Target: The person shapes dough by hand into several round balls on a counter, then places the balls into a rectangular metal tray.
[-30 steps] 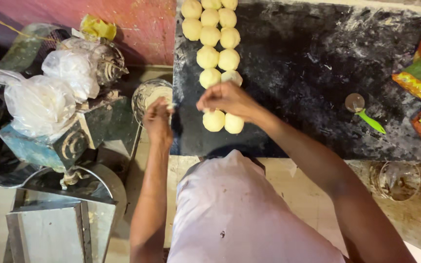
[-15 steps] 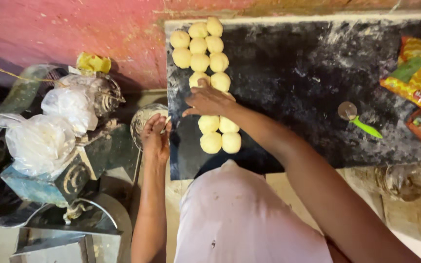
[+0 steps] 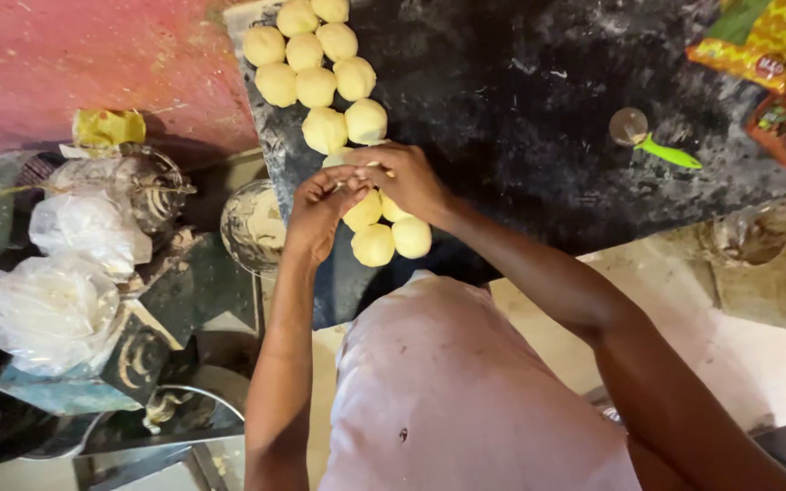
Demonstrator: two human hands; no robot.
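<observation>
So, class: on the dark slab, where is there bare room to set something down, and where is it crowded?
Bare room: the dark slab between the dough balls and the green-handled tool. Crowded: the slab's left edge, where the balls sit in rows and the left hand and right hand meet; also the packets far right.

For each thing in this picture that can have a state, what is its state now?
Left hand: curled, fingers meeting the right hand over the dough balls.
Right hand: curled, fingertips pinching a dough piece.
Dough balls: rounded, in rows on the dark slab.
Dark slab: dusted with flour.
Plastic bags: bunched up, whitish.
Metal bowl: upright, beside the slab.
</observation>
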